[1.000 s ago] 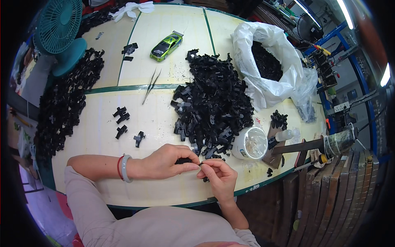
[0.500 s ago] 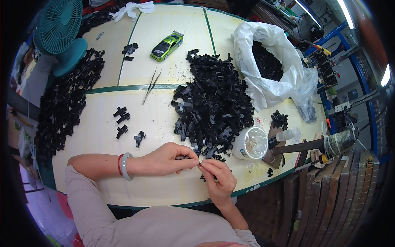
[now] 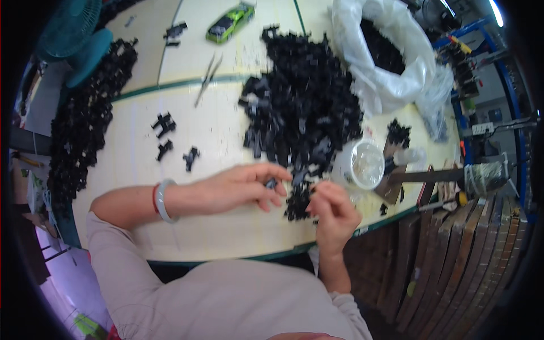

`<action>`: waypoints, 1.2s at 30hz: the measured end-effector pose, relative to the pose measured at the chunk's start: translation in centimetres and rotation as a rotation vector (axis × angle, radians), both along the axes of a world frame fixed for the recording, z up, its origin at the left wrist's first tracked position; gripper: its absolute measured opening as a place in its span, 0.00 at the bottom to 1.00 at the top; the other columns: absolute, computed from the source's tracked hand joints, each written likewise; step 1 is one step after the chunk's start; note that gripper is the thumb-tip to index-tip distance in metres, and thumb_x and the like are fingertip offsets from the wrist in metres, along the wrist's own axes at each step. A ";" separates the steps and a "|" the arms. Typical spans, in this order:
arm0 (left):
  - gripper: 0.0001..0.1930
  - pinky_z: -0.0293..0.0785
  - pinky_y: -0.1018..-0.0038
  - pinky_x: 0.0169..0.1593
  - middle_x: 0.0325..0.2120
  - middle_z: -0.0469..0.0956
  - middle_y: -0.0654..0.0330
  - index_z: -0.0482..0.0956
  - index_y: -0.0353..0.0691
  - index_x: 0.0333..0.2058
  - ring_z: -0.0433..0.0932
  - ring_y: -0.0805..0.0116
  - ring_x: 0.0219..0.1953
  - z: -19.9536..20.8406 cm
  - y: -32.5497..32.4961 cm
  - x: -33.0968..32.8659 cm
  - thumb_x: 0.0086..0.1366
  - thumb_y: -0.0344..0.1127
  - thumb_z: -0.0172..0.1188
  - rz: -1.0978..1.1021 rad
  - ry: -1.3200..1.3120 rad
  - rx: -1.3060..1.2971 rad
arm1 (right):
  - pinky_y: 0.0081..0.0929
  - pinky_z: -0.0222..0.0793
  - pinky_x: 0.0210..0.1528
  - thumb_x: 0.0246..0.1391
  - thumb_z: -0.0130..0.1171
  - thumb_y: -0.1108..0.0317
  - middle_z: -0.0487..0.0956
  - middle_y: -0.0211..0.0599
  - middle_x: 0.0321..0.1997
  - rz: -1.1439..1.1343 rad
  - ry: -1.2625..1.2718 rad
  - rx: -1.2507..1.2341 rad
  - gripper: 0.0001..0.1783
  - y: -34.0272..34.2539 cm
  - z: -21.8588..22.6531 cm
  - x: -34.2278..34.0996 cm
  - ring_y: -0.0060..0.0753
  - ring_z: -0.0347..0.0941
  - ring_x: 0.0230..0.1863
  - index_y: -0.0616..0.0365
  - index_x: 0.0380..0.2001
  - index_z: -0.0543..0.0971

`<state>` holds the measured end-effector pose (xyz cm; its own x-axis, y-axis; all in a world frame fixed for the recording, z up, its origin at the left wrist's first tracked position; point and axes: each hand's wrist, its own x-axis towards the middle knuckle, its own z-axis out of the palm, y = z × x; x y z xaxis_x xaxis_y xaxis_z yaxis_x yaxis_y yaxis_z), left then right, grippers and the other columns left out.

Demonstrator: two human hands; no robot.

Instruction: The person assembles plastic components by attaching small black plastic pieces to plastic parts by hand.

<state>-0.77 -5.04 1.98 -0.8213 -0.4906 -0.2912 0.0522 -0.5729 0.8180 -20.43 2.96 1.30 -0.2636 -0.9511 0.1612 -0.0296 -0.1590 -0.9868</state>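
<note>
My left hand (image 3: 246,187), with a pale bangle and red cord at the wrist, is over the near part of the table. A small dark plastic part (image 3: 271,183) sits within its curled fingers. Just to the right, apart from it, my right hand (image 3: 335,214) has thumb and fingers pinched together; a tiny dark bit may be at the tips, but blur hides it. Between and beyond the hands lies a little pile of small black pieces (image 3: 298,203). A large heap of black plastic parts (image 3: 303,105) rises behind it. Several similar black parts (image 3: 164,123) lie left of the heap.
A white tub (image 3: 367,164) stands right of the heap, before a white plastic bag (image 3: 391,93) of black parts. Tweezers (image 3: 208,81) and a green toy car (image 3: 230,22) lie farther back. More black parts (image 3: 93,113) and a green fan (image 3: 68,34) line the left.
My hands have come apart: the right one moved right, and the left one's fingers opened out somewhat. The whole view has shifted, with the table now higher in the picture.
</note>
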 end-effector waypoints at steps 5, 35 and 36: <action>0.17 0.70 0.79 0.49 0.44 0.71 0.58 0.63 0.34 0.54 0.73 0.73 0.46 1.3 -0.2 0.1 0.67 0.29 0.43 -0.053 -0.071 0.093 | 0.12 0.67 0.23 0.47 0.57 0.86 0.76 0.44 0.40 0.028 -0.102 -0.035 0.09 -0.4 0.1 -1.3 0.17 0.70 0.24 0.67 0.34 0.78; 0.13 0.66 0.86 0.23 0.29 0.75 0.63 0.72 0.36 0.45 0.72 0.82 0.24 0.1 0.5 -0.3 0.66 0.35 0.50 -0.121 -0.096 0.016 | 0.26 0.74 0.38 0.39 0.59 0.89 0.78 0.48 0.35 0.149 0.277 -0.243 0.17 0.4 -0.5 0.2 0.38 0.77 0.35 0.68 0.37 0.75; 0.13 0.66 0.86 0.22 0.29 0.75 0.63 0.72 0.36 0.46 0.72 0.82 0.24 0.0 0.5 -0.3 0.66 0.36 0.51 -0.119 -0.070 0.012 | 0.27 0.74 0.38 0.39 0.60 0.89 0.78 0.47 0.35 0.157 0.318 -0.270 0.17 0.3 -0.5 0.3 0.38 0.77 0.35 0.68 0.37 0.75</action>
